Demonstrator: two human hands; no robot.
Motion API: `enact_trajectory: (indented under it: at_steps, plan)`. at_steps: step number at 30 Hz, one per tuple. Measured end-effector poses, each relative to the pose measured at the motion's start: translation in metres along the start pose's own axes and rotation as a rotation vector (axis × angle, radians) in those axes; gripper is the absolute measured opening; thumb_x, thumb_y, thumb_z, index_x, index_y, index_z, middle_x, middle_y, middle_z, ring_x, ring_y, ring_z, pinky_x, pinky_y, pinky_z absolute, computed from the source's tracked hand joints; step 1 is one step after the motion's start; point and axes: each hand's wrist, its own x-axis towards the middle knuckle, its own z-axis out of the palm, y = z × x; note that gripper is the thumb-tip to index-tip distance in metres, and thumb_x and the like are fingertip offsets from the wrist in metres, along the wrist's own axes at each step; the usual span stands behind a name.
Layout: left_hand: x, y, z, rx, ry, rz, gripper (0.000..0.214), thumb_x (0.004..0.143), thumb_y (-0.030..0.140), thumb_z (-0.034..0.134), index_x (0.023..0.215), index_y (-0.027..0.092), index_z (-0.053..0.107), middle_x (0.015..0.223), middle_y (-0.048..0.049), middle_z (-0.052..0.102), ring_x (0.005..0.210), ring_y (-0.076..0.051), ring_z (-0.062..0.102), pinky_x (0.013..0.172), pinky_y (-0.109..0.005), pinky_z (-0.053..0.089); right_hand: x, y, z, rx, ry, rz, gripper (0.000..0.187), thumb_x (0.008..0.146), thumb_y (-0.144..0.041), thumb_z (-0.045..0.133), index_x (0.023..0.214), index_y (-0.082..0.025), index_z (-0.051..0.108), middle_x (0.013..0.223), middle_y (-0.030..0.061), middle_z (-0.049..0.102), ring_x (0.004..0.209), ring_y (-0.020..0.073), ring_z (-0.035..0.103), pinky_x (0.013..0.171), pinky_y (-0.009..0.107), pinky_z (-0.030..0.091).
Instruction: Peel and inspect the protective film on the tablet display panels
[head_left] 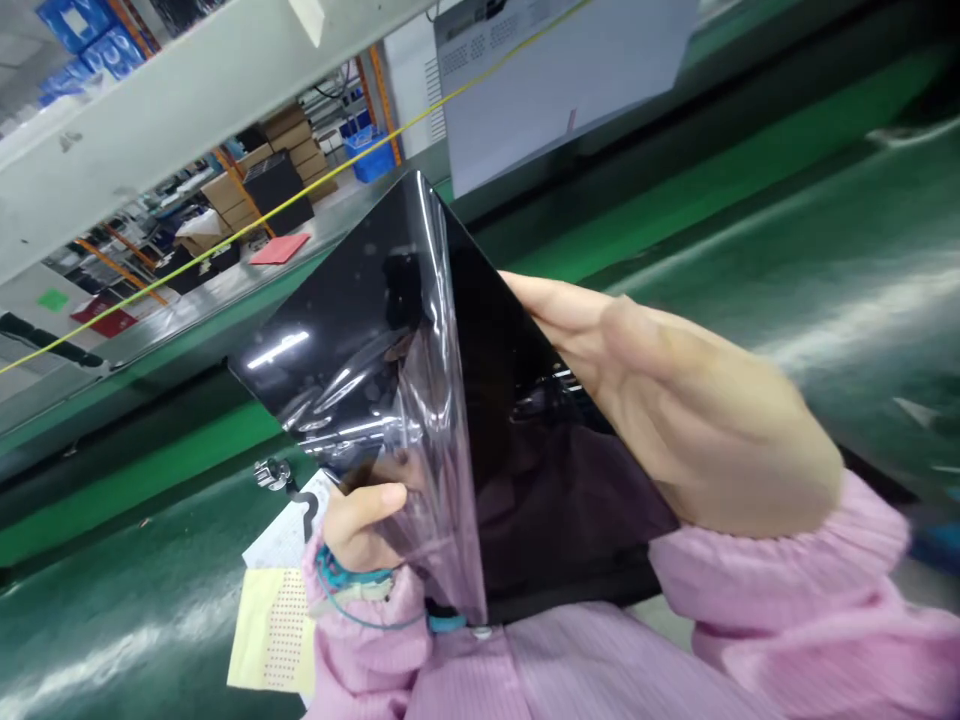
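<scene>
A glossy black flat panel (pixel 540 480) is held up tilted in front of my chest. Clear plastic film (pixel 431 420), wrinkled and shiny, lies over its left part, with a curled edge running from the top corner down to the bottom. My left hand (pixel 367 520) is closed at the lower left, its thumb on the film; the fingers behind are hidden, so whether they also grip the panel is unclear. Along the right edge, my right hand (pixel 660 400) grips the panel, fingertips hidden behind it. A teal coiled wrist strap (pixel 349 575) circles my left wrist.
Below lies a green work surface (pixel 112 620) with yellow paper (pixel 262 630), a white sheet (pixel 281 540) and a small metal clip-like piece (pixel 271 474). A grey board (pixel 562 90) stands beyond. A yellow cord (pixel 300 200) crosses the view under a pale beam (pixel 150 130).
</scene>
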Motion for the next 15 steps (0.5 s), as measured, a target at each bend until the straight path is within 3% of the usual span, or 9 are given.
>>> enact_trajectory:
  at_steps: [3, 6, 10, 15]
  plan:
    - [0.000, 0.013, 0.010, -0.017, -0.096, -0.097, 0.018, 0.057, 0.031, 0.084, 0.070, 0.025, 0.073, 0.058, -0.0015, 0.071, 0.050, -0.026, 0.069, 0.046, -0.035, 0.060, 0.003, -0.004, 0.006, 0.058, 0.025, 0.101, 0.057, 0.104, -0.024, 0.009, 0.141, -0.014, 0.052, 0.116, 0.0099, 0.068, 0.107, 0.0151, 0.069, 0.093, 0.032, 0.061]
    - [0.000, 0.022, 0.015, -0.018, -0.176, -0.129, 0.017, 0.061, 0.031, 0.083, 0.071, 0.021, 0.075, 0.052, -0.0024, 0.069, 0.033, -0.020, 0.057, 0.036, -0.032, 0.053, 0.005, -0.004, 0.008, 0.189, 0.065, 0.207, 0.049, 0.102, -0.028, 0.020, 0.135, -0.016, 0.055, 0.108, 0.0075, 0.069, 0.101, 0.0156, 0.070, 0.090, 0.031, 0.061]
    - [0.002, 0.026, 0.009, -0.036, -0.202, -0.196, 0.011, 0.063, 0.025, 0.082, 0.070, 0.021, 0.074, 0.052, -0.0019, 0.067, 0.036, -0.019, 0.060, 0.033, -0.028, 0.049, 0.011, -0.008, 0.006, 0.323, 0.076, 0.312, 0.040, 0.095, -0.028, 0.031, 0.122, -0.020, 0.060, 0.106, 0.0022, 0.068, 0.106, 0.0147, 0.068, 0.092, 0.028, 0.059]
    - [0.000, 0.029, 0.004, -0.016, -0.151, -0.196, 0.026, 0.063, 0.022, 0.084, 0.088, 0.023, 0.077, 0.062, -0.0031, 0.073, 0.041, -0.022, 0.064, 0.046, -0.036, 0.062, 0.019, -0.018, 0.009, 0.338, 0.132, 0.454, 0.041, 0.093, -0.022, 0.031, 0.122, -0.020, 0.059, 0.103, 0.0034, 0.069, 0.112, 0.0169, 0.066, 0.097, 0.027, 0.058]
